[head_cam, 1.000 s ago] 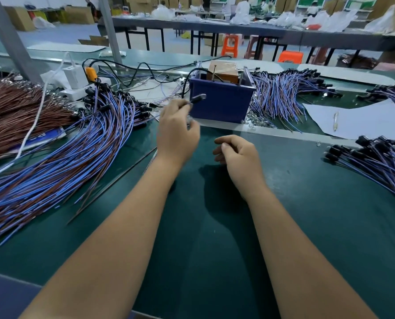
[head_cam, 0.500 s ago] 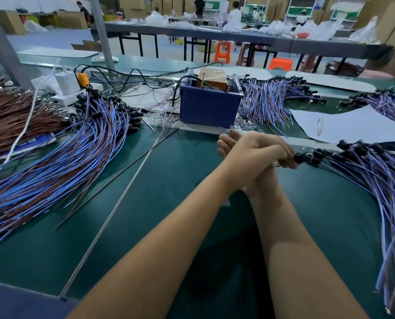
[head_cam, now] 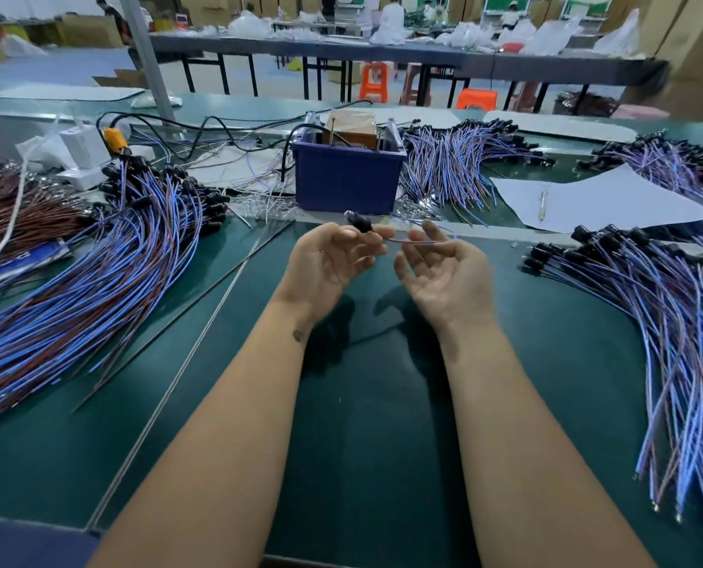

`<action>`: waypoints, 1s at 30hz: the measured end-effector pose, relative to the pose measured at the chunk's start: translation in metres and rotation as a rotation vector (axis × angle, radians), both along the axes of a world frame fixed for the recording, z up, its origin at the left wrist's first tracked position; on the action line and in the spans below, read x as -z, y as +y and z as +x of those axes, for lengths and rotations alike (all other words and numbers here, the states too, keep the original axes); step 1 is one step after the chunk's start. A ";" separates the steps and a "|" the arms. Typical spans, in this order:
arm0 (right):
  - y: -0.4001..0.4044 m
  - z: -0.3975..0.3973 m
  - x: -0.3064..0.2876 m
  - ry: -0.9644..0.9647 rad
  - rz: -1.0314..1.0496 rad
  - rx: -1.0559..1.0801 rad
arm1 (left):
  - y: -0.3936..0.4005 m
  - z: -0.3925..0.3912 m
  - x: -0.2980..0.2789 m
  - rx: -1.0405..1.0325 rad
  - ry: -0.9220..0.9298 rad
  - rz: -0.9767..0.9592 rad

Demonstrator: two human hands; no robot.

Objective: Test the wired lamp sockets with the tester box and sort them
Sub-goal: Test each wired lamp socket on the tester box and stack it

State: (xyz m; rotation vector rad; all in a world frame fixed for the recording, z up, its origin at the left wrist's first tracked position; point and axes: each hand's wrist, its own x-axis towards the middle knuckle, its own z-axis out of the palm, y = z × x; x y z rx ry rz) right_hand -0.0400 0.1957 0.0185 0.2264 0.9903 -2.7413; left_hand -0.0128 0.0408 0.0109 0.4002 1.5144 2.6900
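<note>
Head view: wire ends of the right pile (head_cam: pixel 677 305) run off frame at 4 o'clock. Left hand (head_cam: pixel 329 260) pinches a black lamp socket (head_cam: pixel 362 223) at its fingertips; its wire (head_cam: pixel 419 241) crosses toward 3 o'clock onto the right hand (head_cam: pixel 444 276), palm up, fingers relaxed. Tester box (head_cam: pixel 348 174) sits at 12 o'clock on the tabletop (head_cam: pixel 382 403).

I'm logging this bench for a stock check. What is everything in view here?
Blue plastic tester box: one, blue, table centre back.
Black lamp socket with blue and brown wires: one, held above the table.
Left pile of wired sockets: many, blue and brown, table left.
Right pile of wired sockets: many, table right.
Brown wire bundle: one pile, far left.
White paper sheet: one, back right.
Green table: one.
Left hand: pinches the socket.
Right hand: palm up, its wires over the fingers.
</note>
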 end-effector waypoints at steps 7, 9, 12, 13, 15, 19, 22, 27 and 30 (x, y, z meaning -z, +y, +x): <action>0.004 -0.010 0.006 -0.005 0.149 0.098 | -0.008 0.003 0.002 0.265 -0.067 -0.275; 0.000 -0.006 0.005 0.048 0.165 0.017 | -0.010 0.004 0.000 0.266 -0.104 -0.233; -0.005 -0.001 0.004 0.096 0.113 -0.044 | -0.012 0.005 -0.001 0.280 -0.115 -0.268; -0.005 -0.001 0.004 0.109 0.095 -0.051 | -0.011 0.005 -0.001 0.254 -0.113 -0.307; -0.002 -0.001 0.003 0.136 0.054 -0.078 | -0.010 0.005 0.000 0.142 -0.111 -0.368; -0.001 0.001 0.002 0.194 0.022 -0.259 | -0.012 0.000 0.001 -0.133 -0.115 -0.322; -0.012 0.003 0.005 0.252 0.196 -0.334 | -0.007 -0.005 0.003 -0.290 -0.140 -0.383; -0.034 0.009 0.016 0.438 0.809 -0.122 | 0.003 -0.003 0.004 -0.376 -0.097 -0.481; -0.039 0.012 0.020 0.596 1.022 -0.039 | 0.002 -0.003 0.005 -0.446 -0.097 -0.471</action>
